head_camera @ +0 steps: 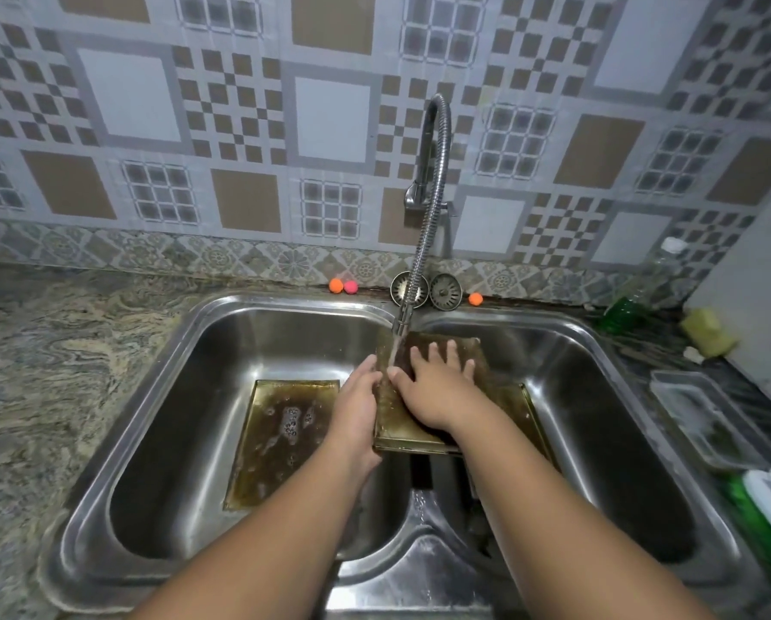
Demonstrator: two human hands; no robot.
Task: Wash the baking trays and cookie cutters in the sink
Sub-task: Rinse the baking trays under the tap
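Note:
A stained brownish baking tray [401,429] is held over the divider of the steel double sink [222,315], under water running from the flexible faucet [424,243]. My left hand [357,396] grips the tray's left edge. My right hand [437,387] lies flat on the tray's surface with fingers spread, beside the water stream. A second tray [281,445] lies flat in the left basin with brown soapy water on it. A third tray's edge [533,422] shows in the right basin beneath the held one. No cookie cutters are visible.
Two sink strainers [445,291] and small orange and pink balls [343,286] sit at the back rim. On the right counter are a green-liquid bottle [630,306], a yellow sponge [708,332], a clear plastic container [706,418] and a green and white object [768,507]. Marble counter [39,373] extends left.

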